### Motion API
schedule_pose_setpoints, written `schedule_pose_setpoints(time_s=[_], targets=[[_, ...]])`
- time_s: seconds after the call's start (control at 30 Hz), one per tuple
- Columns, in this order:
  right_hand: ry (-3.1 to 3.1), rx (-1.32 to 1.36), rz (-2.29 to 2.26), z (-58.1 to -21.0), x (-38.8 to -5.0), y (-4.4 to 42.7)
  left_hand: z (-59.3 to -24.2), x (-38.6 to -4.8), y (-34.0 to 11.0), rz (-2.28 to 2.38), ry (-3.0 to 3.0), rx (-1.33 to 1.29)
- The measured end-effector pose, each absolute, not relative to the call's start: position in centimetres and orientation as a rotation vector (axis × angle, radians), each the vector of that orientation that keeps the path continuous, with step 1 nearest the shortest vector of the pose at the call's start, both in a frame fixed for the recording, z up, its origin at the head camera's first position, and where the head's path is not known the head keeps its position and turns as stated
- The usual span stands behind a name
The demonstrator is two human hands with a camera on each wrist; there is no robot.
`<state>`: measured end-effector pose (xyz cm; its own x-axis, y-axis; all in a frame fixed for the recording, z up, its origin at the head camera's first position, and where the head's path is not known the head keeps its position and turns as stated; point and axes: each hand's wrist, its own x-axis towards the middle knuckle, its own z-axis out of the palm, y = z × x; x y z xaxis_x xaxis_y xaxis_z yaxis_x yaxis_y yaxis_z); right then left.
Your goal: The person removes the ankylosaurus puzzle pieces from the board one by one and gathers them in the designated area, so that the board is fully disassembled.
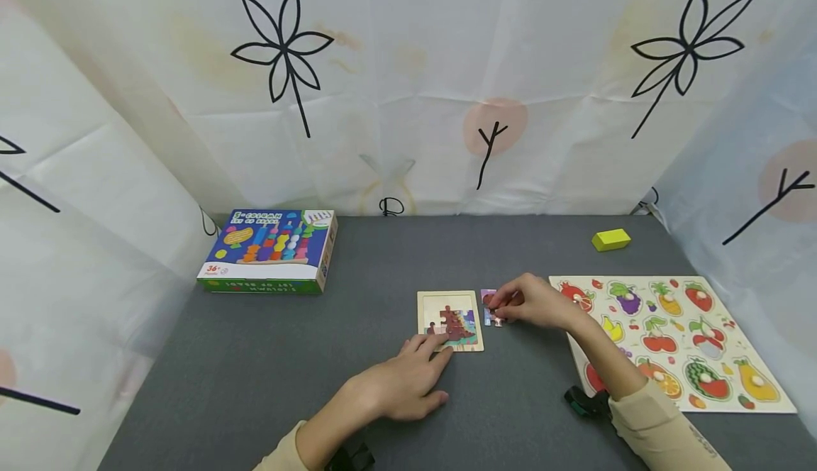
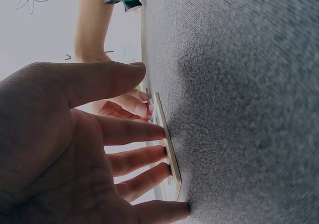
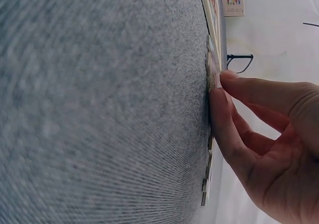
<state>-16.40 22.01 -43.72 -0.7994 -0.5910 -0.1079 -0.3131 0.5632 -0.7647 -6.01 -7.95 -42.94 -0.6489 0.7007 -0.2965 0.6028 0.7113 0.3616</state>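
Note:
A small wooden jigsaw board (image 1: 424, 306) lies mid-table, partly filled with brown, blue and green pieces. My left hand (image 1: 405, 386) rests its spread fingertips on the board's near edge; in the left wrist view those straight fingers (image 2: 132, 130) touch the rim. Just right of the board lie loose puzzle pieces (image 1: 488, 318), partly covered by my right hand (image 1: 532, 302). Thumb and index finger of that hand pinch a puzzle piece (image 3: 215, 79) low over the table, seen edge-on in the right wrist view. Its picture is mostly hidden by the fingers.
A fruit-picture peg board (image 1: 686, 375) lies at the right, under the right forearm. Behind it sits a yellow block (image 1: 610, 240). A blue bead-game box (image 1: 268, 251) stands at the back left. Patterned white cloth (image 1: 408, 52) surrounds the grey table (image 1: 255, 386).

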Motion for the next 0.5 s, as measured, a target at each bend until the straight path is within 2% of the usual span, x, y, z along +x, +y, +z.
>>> schedule_pose_setpoints(time_s=[0.5], targets=[[2.472, -0.765, -1.088, -43.70, -16.41, 22.33, -42.60, -5.94, -7.80, 0.314, 2.503, 0.987]])
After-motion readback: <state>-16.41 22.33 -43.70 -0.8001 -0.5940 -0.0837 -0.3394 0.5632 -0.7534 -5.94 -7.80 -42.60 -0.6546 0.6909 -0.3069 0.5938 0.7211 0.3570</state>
